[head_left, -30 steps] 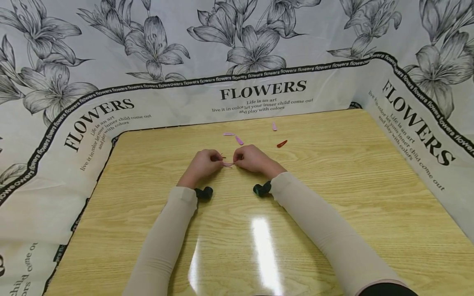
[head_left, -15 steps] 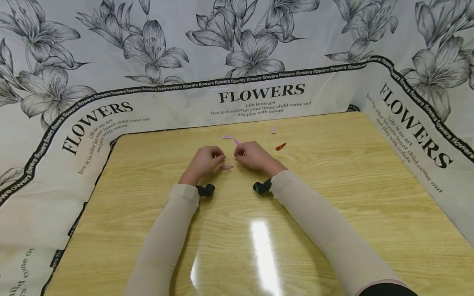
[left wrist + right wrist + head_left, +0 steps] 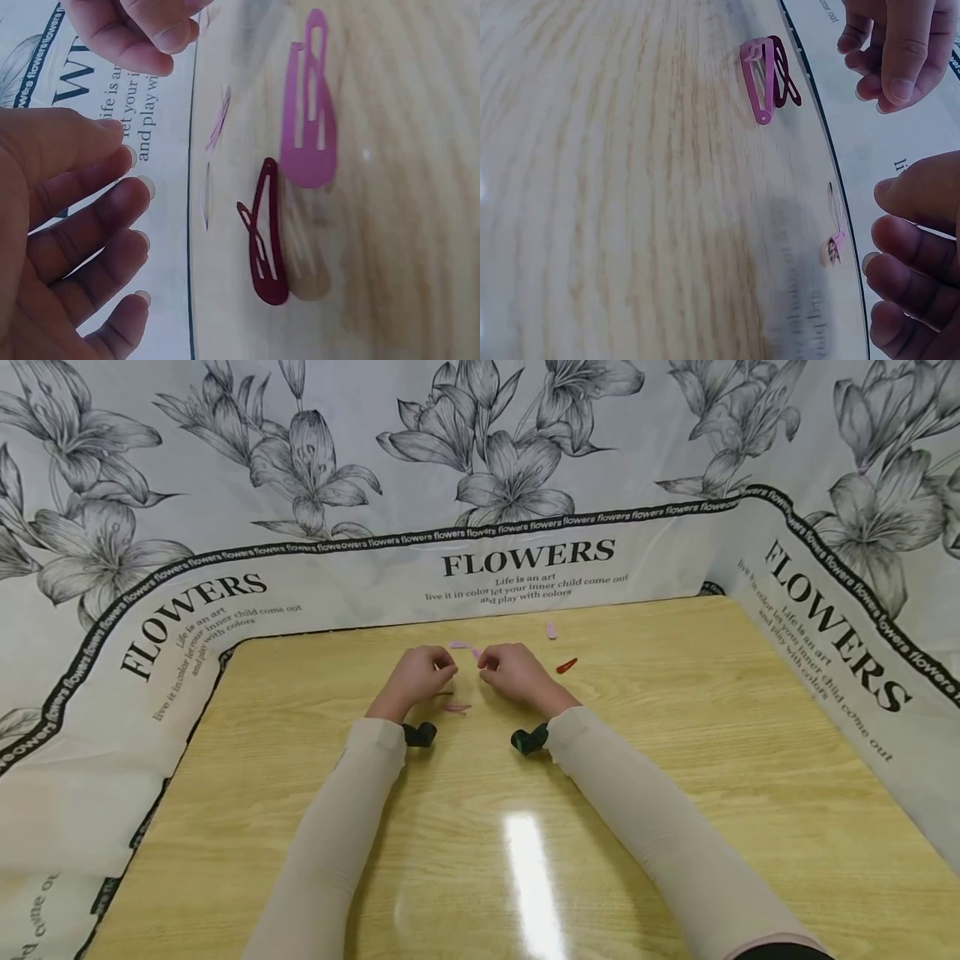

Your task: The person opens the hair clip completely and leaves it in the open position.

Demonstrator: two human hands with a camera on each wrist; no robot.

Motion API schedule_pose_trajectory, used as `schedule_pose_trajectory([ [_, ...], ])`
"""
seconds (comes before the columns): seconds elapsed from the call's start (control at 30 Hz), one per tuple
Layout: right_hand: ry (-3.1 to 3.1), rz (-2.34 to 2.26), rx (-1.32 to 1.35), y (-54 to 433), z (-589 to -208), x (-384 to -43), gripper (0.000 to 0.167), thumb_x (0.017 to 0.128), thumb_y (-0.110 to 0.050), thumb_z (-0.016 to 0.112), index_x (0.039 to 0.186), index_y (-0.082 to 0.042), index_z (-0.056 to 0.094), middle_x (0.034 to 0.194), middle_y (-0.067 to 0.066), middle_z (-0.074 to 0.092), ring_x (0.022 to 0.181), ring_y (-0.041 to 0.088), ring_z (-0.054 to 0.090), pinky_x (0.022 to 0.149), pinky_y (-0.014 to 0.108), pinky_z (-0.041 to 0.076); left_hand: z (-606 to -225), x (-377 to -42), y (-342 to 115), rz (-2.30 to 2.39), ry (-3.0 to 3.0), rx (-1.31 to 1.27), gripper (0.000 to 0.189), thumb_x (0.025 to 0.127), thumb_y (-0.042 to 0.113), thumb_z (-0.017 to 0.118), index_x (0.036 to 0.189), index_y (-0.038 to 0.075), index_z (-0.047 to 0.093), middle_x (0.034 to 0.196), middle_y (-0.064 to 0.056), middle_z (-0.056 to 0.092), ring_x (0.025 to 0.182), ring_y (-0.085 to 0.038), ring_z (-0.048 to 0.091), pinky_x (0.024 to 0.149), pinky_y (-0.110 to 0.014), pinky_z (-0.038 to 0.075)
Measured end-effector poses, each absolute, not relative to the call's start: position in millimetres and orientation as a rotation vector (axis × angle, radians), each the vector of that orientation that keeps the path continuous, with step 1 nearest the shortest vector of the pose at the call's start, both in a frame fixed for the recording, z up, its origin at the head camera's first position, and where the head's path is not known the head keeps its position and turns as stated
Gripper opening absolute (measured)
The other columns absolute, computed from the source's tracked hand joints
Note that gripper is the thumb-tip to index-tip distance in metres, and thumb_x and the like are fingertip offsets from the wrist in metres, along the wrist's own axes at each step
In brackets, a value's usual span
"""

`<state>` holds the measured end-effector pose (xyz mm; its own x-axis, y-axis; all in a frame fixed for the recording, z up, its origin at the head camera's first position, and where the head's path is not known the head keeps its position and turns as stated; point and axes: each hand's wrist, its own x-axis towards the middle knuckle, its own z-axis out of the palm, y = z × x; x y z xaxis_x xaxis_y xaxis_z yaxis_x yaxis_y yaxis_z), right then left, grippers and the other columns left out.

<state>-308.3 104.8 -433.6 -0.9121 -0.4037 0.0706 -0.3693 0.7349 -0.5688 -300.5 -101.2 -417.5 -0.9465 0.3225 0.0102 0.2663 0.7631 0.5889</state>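
Although the left hand [image 3: 412, 679] and the right hand [image 3: 517, 675] hang near each other over the desk [image 3: 675, 710], I find nothing held in either. Left: fingers loosely curled, no object between them. Right: likewise slack, thumb apart from the fingers in its wrist view. On the near side, closer to the left: one pink hair clip [image 3: 309, 169] and, beside it, one dark red hair clip [image 3: 274, 289], tongues seemingly sprung from their frames. Further out: two pink clips [image 3: 459, 645], one partly hidden by the right; one red clip [image 3: 566, 666]; one lone pink clip [image 3: 552, 630] farther back. Handling note, my judgement: work one sprung clip at a time, lift it by the broad rounded end, steady the narrow tip opposite, and press evenly, since thin metal may snap over suddenly or skid on a glossy top.
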Motion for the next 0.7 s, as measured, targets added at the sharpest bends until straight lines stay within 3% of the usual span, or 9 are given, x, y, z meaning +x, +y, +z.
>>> schedule_pose_trajectory([
  [0.4, 2.927, -0.921, -0.583, 107, -435, -311, 0.018, 0.093, -0.022, 0.063, 0.104, -0.009, 0.070, 0.090, 0.006, 0.066, 0.080, 0.020, 0.057, 0.073, 0.034, 0.048, -409, -313, -90, 0.872, 2.857, 0.483, 0.022, 0.095, 0.025, 0.058, 0.107, 0.009, 0.067, 0.105, -0.009, 0.066, 0.095, -0.024, 0.060, 0.087, -0.040, 0.050],
  [0.7, 2.960, -0.891, -0.535, 112, -436, -318, 0.018, 0.092, -0.021, 0.063, 0.103, -0.009, 0.070, 0.092, 0.007, 0.068, 0.083, 0.021, 0.058, 0.076, 0.035, 0.048, -405, -324, -82, 0.838, 2.856, 0.483, 0.023, 0.095, 0.024, 0.059, 0.110, 0.007, 0.066, 0.107, -0.011, 0.067, 0.097, -0.025, 0.061, 0.088, -0.041, 0.050],
])
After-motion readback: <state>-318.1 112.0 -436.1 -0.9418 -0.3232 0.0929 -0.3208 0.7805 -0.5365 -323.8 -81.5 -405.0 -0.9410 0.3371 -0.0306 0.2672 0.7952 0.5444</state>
